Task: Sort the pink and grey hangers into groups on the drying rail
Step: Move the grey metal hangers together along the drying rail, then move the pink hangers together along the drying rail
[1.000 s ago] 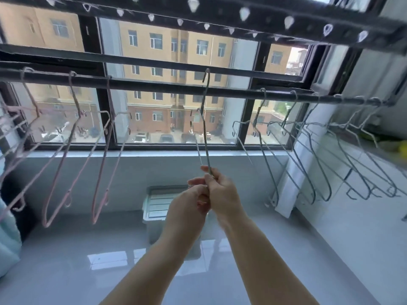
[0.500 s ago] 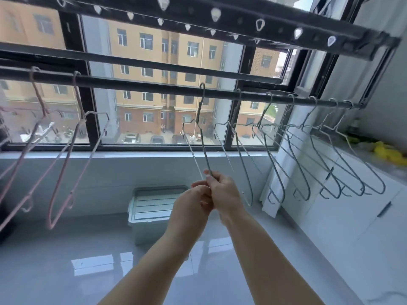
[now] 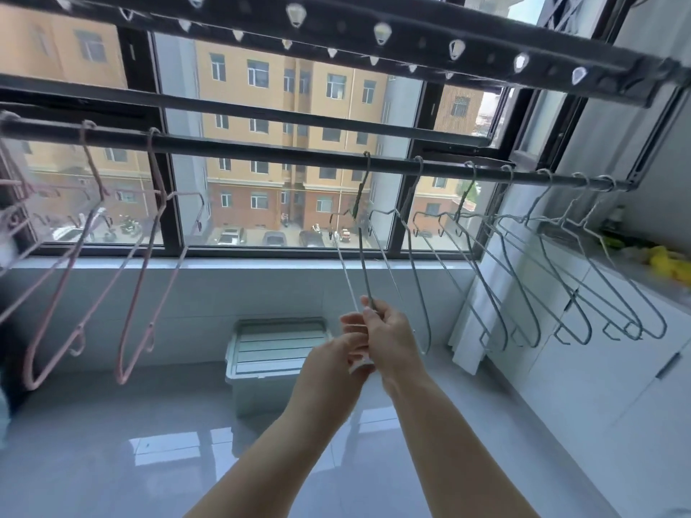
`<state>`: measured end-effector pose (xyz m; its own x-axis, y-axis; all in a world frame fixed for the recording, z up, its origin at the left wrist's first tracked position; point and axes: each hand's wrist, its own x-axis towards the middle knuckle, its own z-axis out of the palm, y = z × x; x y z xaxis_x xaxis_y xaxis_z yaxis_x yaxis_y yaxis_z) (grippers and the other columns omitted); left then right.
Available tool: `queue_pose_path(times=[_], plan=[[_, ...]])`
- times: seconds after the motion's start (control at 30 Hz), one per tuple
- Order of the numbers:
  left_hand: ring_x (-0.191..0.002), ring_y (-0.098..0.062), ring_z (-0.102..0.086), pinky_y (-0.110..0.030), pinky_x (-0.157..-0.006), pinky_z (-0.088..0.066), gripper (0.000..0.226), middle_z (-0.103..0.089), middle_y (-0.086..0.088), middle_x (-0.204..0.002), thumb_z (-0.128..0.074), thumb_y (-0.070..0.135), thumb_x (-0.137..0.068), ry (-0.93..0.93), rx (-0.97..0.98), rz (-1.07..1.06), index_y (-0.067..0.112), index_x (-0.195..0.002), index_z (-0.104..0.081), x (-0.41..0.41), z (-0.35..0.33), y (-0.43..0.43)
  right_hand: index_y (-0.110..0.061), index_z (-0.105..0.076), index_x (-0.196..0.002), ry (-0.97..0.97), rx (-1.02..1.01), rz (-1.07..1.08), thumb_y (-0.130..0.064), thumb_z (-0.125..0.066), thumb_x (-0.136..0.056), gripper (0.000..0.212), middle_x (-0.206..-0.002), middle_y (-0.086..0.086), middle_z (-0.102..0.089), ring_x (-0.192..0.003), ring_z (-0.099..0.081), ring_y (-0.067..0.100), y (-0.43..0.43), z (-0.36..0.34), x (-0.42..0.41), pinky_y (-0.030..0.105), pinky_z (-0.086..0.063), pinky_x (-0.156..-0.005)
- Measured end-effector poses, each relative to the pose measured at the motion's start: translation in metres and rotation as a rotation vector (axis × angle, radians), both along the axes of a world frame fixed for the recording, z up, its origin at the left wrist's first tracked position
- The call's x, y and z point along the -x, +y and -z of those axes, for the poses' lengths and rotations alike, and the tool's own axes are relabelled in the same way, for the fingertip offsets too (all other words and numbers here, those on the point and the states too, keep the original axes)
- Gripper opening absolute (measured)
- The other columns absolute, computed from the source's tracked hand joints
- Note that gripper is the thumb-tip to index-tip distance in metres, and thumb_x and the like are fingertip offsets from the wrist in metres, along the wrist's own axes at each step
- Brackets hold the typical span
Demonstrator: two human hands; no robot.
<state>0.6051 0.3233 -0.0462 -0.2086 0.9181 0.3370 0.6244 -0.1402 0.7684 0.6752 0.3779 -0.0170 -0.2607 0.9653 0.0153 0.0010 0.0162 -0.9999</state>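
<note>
Pink hangers (image 3: 144, 271) bunched at drying rail's (image 3: 261, 149) left end, grey hangers (image 3: 531, 338) right; seemingly almost sorted. Left hand (image 3: 332, 364), right hand (image 3: 390, 338): grip clamped on last grey hanger (image 3: 364, 263), mid-rail.

Bright daylight floods through the window (image 3: 284, 173), glaring off the glossy floor (image 3: 149, 450); wide-angle edges bend and blur.

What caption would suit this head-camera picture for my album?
Right hand pinches a grey hanger on the drying rail, left hand beside it; pink hangers hang left, other grey hangers right.
</note>
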Motion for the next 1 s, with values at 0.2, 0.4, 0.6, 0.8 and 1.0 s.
queue_pose_path(times=[0.2, 0.4, 0.6, 0.8, 1.0], plan=[[-0.102, -0.01, -0.06, -0.024, -0.096, -0.044, 0.035, -0.066, 0.006, -0.11, -0.068, 0.01, -0.078, 0.026, -0.091, -0.283, 0.02, -0.111, -0.063, 0.068, -0.005, -0.035, -0.008, -0.048, -0.119, -0.322, -0.616, 0.406, 0.0, -0.054, -0.08, 0.041, -0.122, 0.011, -0.045, -0.116, -0.035, 0.019, -0.019, 0.007, 0.033, 0.018, -0.017, -0.096], [-0.092, -0.028, -0.059, -0.038, -0.088, -0.049, 0.042, -0.062, -0.009, -0.105, -0.069, -0.001, -0.072, 0.11, -0.281, -0.713, 0.01, -0.112, -0.059, 0.139, -0.022, -0.09, -0.011, -0.052, -0.118, -0.288, -0.657, -0.139, -0.005, -0.052, -0.083, 0.036, -0.113, -0.001, -0.051, -0.107, -0.046, 0.012, -0.055, 0.009, 0.115, 0.017, -0.032, -0.094], [-0.103, -0.026, -0.058, -0.039, -0.089, -0.048, 0.044, -0.062, -0.008, -0.114, -0.063, 0.013, -0.082, 0.029, -0.023, -0.74, 0.012, -0.124, -0.051, 0.174, -0.007, -0.117, -0.004, -0.048, -0.119, -0.245, -0.312, -0.534, -0.012, -0.048, -0.093, 0.028, -0.105, 0.01, -0.06, -0.094, -0.057, 0.018, -0.082, 0.016, 0.188, 0.016, -0.04, -0.08], [-0.079, -0.006, -0.064, -0.017, -0.071, -0.047, 0.014, -0.069, 0.01, -0.081, -0.056, 0.017, -0.087, -0.034, -0.002, -0.621, 0.022, -0.093, -0.067, 0.178, 0.004, -0.123, -0.009, -0.054, -0.111, 0.085, 0.045, -0.571, -0.002, -0.051, -0.09, 0.022, -0.08, -0.002, -0.068, -0.066, -0.064, 0.003, -0.082, 0.016, 0.206, 0.013, -0.051, -0.061], [-0.077, -0.001, -0.066, -0.018, -0.077, -0.052, 0.016, -0.071, 0.009, -0.08, -0.061, 0.009, -0.084, -0.095, -0.088, -0.514, 0.019, -0.093, -0.07, 0.163, -0.001, -0.106, -0.019, -0.057, -0.092, 0.179, 0.039, -0.468, -0.002, -0.049, -0.09, 0.019, -0.075, 0.001, -0.069, -0.065, -0.065, 0.009, -0.072, 0.011, 0.183, 0.019, -0.049, -0.063]])
